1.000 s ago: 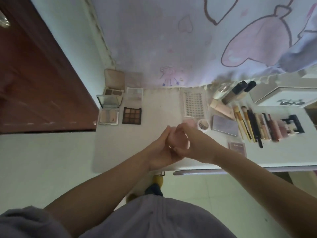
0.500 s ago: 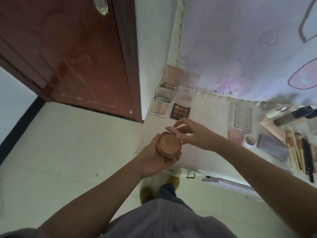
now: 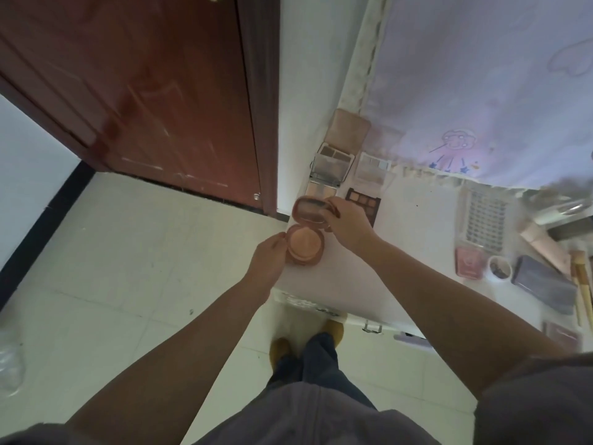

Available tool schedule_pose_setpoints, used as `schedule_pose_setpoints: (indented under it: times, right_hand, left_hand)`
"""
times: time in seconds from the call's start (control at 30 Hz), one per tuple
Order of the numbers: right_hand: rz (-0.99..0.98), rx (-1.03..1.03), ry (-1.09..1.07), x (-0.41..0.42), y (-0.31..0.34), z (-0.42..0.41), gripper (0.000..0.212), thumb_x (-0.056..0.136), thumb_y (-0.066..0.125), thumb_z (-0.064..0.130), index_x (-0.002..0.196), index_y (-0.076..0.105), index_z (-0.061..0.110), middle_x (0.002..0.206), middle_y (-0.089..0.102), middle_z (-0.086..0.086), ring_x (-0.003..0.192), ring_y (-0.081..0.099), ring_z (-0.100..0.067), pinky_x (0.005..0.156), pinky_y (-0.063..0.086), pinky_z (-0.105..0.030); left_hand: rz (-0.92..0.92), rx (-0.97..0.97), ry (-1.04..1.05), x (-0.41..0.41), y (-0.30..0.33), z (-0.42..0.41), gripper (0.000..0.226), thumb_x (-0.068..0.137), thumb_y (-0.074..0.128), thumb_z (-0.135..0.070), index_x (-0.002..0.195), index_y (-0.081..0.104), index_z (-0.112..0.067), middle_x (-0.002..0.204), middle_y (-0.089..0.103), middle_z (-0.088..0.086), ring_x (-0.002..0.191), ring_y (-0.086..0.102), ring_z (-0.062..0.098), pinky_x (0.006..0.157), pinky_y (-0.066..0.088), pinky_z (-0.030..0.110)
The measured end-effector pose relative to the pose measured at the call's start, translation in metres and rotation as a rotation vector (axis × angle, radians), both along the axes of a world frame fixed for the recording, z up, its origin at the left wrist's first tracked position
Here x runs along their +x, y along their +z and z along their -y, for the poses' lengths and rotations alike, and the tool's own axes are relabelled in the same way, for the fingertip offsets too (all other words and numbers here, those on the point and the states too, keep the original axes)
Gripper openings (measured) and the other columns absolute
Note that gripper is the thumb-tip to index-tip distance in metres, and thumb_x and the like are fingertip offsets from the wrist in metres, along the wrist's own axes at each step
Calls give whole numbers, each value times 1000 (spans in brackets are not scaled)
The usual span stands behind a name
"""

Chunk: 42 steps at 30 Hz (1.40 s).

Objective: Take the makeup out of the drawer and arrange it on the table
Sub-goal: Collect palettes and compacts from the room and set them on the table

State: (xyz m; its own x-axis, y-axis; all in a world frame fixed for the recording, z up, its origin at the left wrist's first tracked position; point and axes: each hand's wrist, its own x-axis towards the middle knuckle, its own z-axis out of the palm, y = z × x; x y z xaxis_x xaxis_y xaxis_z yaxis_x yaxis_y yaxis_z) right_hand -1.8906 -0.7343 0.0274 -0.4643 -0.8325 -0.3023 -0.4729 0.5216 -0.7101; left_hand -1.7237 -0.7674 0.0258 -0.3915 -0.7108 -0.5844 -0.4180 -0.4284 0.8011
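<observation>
Rose-gold plastic, glossy and round: the compact (image 3: 305, 248) is swung open at the table's near-left corner, its base cupped in the curled fingers of the left hand (image 3: 268, 261) and its lid (image 3: 313, 209) pinched at the rim by the right hand (image 3: 348, 224). The pan inside looks like pressed peach powder, matte and faintly domed.

The risk, as I judge it, lies in where the base sits. It overhangs or just meets the table (image 3: 346, 284) edge (which of the two I cannot tell), with bare tiled floor (image 3: 128, 252) directly below the left hand. A loosened grip there would likely drop it onto hard tile, and pressed powder tends to shatter. The hinge is another weak point: pulling the lid too far back could strain it.

Just beyond the right hand lie flat, hard-edged pieces: a dark square eyeshadow palette (image 3: 364, 202), partly hidden by the knuckles, and further off a mirrored palette (image 3: 327, 170) standing open. Setting the compact down carelessly could knock these out of line. Well to the right of the right forearm sit a pink case (image 3: 469, 262), a small round pot (image 3: 499, 267) and a grey slab-like palette (image 3: 542, 289), smooth and rigid-looking.
</observation>
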Motion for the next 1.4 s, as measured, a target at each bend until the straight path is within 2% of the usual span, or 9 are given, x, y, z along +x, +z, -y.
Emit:
schedule_pose_setpoints:
  times: [0.2, 0.3, 0.47, 0.63, 0.77, 0.93, 1.17, 1.27, 1.4]
  right_hand:
    - [-42, 5, -67, 3, -12, -2, 10, 96, 48, 15, 96, 57, 12, 91, 59, -4, 83, 55, -21, 72, 40, -26]
    - [26, -9, -102, 4, -10, -7, 21, 96, 50, 22, 113, 55, 11, 99, 60, -2, 88, 56, -17, 75, 43, -25]
    - [53, -133, -164, -11, 5, -42, 30, 93, 55, 22, 121, 52, 13, 97, 59, 6, 85, 57, -8, 78, 48, -24]
    - [47, -155, -313, -56, 13, -131, 17, 94, 52, 15, 109, 59, 11, 99, 65, -3, 89, 66, -19, 82, 55, -34]
    - [-87, -39, -411, -99, 17, -226, 16, 93, 53, 11, 104, 65, 11, 100, 68, -3, 89, 65, -15, 77, 46, -16]
    - [-303, 186, -355, -156, 21, -343, 23, 93, 48, 9, 109, 64, 13, 116, 62, -4, 107, 57, -21, 94, 42, -29]
    - [-485, 460, 184, -202, -10, -407, 59, 88, 60, 33, 140, 37, 13, 150, 30, -8, 136, 32, -25, 109, 30, -33]
    - [-628, 399, 236, -210, -20, -402, 43, 90, 54, 36, 126, 47, 14, 135, 44, -9, 122, 45, -28, 98, 39, -36]
    - [-456, 121, 187, -205, -4, -389, 24, 81, 64, 31, 102, 59, 22, 110, 56, -1, 106, 51, -21, 88, 41, -26]
  left_hand:
    - [102, -154, -166, -9, -5, 6, 27, 96, 35, -12, 99, 62, -7, 91, 59, 7, 81, 48, 19, 60, 34, 20]
    - [99, -136, -181, -10, -7, 8, 21, 97, 37, -16, 101, 58, -16, 92, 56, 0, 88, 49, 19, 64, 35, 22]
    - [301, -351, -179, -11, -2, -5, 49, 96, 44, -21, 143, 31, -15, 138, 40, 11, 127, 37, 27, 100, 35, 36]
    - [14, -818, -298, -57, 26, -62, 41, 85, 47, 3, 124, 49, -7, 110, 54, 9, 101, 49, 21, 88, 39, 28]
    - [-155, -625, -650, -122, 26, -134, 36, 89, 43, 3, 121, 55, -7, 109, 54, 9, 102, 52, 20, 89, 41, 26]
    - [-50, -337, -978, -201, 3, -227, 36, 94, 40, -7, 128, 52, -10, 126, 56, 12, 115, 52, 24, 96, 34, 23]
    - [96, -175, -905, -268, -13, -299, 46, 94, 38, -9, 140, 40, -9, 143, 41, 10, 130, 40, 20, 101, 26, 18]
    - [105, -161, -884, -278, -11, -303, 37, 96, 37, -12, 130, 49, -6, 134, 49, 12, 125, 44, 23, 103, 30, 25]
    - [-52, 249, -635, -272, 3, -298, 21, 98, 41, -21, 97, 60, -13, 99, 62, 11, 88, 58, 22, 87, 49, 35]
